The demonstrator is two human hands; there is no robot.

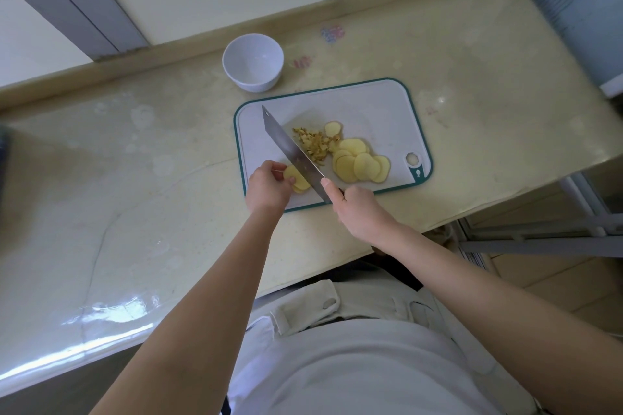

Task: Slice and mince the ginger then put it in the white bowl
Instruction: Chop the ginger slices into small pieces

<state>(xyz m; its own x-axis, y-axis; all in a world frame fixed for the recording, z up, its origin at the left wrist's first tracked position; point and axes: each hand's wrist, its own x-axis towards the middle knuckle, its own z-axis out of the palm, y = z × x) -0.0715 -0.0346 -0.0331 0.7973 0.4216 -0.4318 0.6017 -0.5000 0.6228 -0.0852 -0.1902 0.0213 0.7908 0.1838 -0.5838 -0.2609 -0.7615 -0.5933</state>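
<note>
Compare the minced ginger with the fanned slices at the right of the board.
The minced ginger is small ragged bits, darker yellow-brown; the fanned slices are flat round discs, pale yellow. The minced ginger lies beside the cleaver blade; the fanned slices lie clear of it, overlapping. Both sit on the cutting board, not in the white bowl.

Glossy stone-look counter (pixel 472 84), matt plastic cutting board (pixel 377 104), brushed metal cleaver (pixel 286 141), glossy white bowl (pixel 253 62)
</note>
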